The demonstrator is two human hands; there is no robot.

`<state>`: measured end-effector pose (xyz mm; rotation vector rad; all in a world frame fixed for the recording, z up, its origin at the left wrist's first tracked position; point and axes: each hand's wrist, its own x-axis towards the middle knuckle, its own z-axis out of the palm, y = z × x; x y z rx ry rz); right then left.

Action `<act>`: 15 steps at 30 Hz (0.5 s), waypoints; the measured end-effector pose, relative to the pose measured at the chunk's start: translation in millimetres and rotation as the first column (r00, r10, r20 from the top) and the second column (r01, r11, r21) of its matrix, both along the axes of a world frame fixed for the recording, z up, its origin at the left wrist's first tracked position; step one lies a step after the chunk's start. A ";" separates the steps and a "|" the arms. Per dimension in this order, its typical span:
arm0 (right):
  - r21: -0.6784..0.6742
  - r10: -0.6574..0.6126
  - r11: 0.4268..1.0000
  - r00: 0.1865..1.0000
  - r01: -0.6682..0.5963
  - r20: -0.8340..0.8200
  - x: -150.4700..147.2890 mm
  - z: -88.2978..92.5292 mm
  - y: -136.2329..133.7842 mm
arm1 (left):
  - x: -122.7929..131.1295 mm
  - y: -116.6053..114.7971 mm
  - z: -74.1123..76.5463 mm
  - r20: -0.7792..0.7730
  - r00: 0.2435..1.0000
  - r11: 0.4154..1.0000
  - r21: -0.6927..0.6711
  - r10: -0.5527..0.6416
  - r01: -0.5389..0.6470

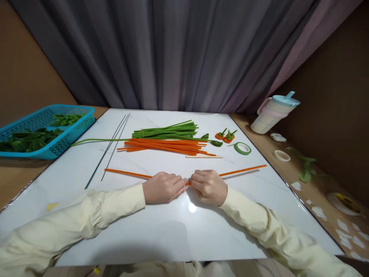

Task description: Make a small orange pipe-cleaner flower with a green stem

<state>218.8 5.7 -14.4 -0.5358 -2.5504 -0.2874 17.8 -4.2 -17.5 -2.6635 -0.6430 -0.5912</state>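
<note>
Side by side above the white tabletop, my left hand (pixel 166 187) and my right hand (pixel 208 186) both pinch an orange pipe cleaner (pixel 243 170) close to its middle. Its two ends stretch out to the left and right past my hands. My fingertips nearly meet, with a short bit of orange showing between them. Just beyond lies a pile of orange pipe cleaners (pixel 165 145), and behind that a bundle of green pipe cleaners (pixel 164 131). A thin wooden stick (pixel 204 157) rests in front of the orange pile.
Left stands a blue basket (pixel 54 148) with green leaf shapes; dark thin wires (pixel 108 148) lie near it. To the right are small orange persimmon-like pieces (pixel 230 136), green tape (pixel 242 148), a white ring (pixel 281 155), paper scraps (pixel 319 212) and a tumbler (pixel 273 113).
</note>
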 end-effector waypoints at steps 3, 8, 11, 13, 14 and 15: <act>0.061 -0.008 0.998 1.000 0.008 0.002 0.0 -1.7 0.6 | -0.2 0.3 -1.0 -0.005 1.000 1.000 0.012 -0.003 0.003; 0.069 -0.010 0.998 0.999 0.007 0.052 0.5 1.4 1.7 | -2.4 0.3 -1.2 -0.054 0.999 0.999 -0.040 -0.008 0.006; 0.058 -0.029 0.998 0.997 0.025 0.077 0.2 3.4 2.5 | -3.9 0.9 -2.2 -0.050 0.999 0.998 -0.066 -0.008 0.004; 0.083 -0.046 0.996 0.997 0.042 0.057 0.0 3.6 3.0 | -4.1 1.4 -3.3 -0.027 1.000 0.997 -0.074 -0.001 -0.001; 0.108 -0.054 0.993 0.998 0.049 0.044 -0.1 3.7 3.3 | -4.0 1.6 -3.7 -0.013 1.000 0.997 -0.076 0.005 -0.006; 0.140 -0.057 0.989 0.998 0.052 0.035 -0.2 3.7 3.5 | -3.7 1.8 -3.9 0.002 1.000 0.997 -0.074 0.009 -0.009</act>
